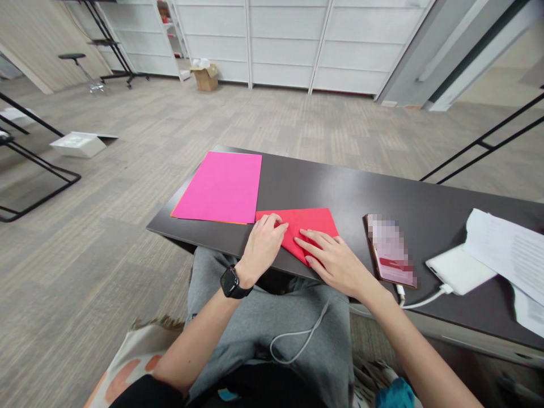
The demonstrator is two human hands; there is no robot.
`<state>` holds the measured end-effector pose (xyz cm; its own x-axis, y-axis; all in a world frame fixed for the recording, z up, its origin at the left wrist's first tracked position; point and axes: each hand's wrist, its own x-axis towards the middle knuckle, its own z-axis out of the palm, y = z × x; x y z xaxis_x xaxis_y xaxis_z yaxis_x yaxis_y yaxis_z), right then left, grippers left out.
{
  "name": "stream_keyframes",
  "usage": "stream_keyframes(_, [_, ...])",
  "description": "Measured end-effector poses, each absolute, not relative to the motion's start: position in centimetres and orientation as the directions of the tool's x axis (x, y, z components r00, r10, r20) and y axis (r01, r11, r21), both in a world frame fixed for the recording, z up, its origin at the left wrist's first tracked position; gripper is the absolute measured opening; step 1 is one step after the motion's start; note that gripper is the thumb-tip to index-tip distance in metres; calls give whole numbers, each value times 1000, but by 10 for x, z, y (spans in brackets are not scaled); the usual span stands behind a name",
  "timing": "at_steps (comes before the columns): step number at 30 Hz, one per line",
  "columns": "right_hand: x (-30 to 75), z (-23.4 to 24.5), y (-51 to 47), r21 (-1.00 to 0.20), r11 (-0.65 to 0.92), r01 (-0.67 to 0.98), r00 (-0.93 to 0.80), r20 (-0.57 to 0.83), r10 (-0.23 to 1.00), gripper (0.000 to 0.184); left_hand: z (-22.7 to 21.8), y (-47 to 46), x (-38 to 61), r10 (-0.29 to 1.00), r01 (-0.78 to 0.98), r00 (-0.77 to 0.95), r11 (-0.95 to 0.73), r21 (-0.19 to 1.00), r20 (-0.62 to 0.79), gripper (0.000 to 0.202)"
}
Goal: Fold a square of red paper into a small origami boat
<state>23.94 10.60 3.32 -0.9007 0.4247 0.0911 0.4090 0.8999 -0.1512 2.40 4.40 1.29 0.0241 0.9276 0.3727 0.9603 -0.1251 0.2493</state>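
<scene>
A folded sheet of red paper (312, 218) lies at the front edge of the dark table, its lower part coming to a point towards me. My left hand (266, 241) is at its left side, fingers curled in and tips together on the paper near a crease. Flat across the right part rests my right hand (334, 258), with its fingers stretched out and slightly apart. Both hands cover part of the folds. Just left of the red paper is a stack of pink paper (223, 187), with an orange edge showing underneath.
On the table (340, 187), to the right, lie a phone (389, 249) with a blurred screen, a white power bank (461, 269) joined by a white cable (425, 300), and printed sheets (510, 249). A cardboard box (206, 77) stands by the white cabinets (284, 45).
</scene>
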Motion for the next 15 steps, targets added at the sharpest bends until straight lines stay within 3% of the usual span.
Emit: stream_keyframes(15, [239,37,101,-135,905,403,-905,88,416,48,11,45,23,928,958,54,-152,242,370,25])
